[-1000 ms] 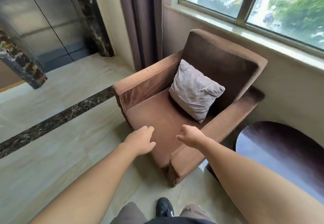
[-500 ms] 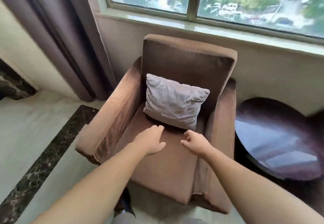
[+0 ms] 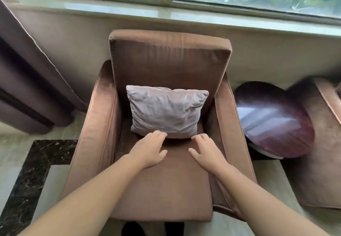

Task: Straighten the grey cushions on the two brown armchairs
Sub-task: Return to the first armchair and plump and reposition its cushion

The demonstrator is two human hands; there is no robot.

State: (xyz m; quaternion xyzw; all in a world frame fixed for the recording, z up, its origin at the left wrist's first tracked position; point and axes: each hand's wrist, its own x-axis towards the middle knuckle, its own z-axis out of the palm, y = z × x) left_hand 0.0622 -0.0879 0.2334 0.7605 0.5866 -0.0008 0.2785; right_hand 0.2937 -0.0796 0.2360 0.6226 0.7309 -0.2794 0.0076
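Note:
A crumpled grey cushion [image 3: 166, 110] leans against the backrest of the brown armchair [image 3: 168, 60] straight in front of me. My left hand [image 3: 147, 151] hovers over the seat with its fingertips at the cushion's lower edge, fingers apart, holding nothing. My right hand [image 3: 204, 151] is open beside it, fingertips just short of the cushion's lower right corner. A second brown armchair [image 3: 321, 143] shows only partly at the right edge; no cushion on it is visible.
A round dark glossy side table [image 3: 273, 125] stands between the two armchairs. A grey-brown curtain [image 3: 31, 80] hangs at the left. Behind the chairs runs a window sill [image 3: 129, 12]. A dark marble floor strip [image 3: 35, 176] lies at the lower left.
My view has swung round to face the armchair head-on. Both hands have moved forward over the seat up to the cushion's lower edge, and their fingers have spread.

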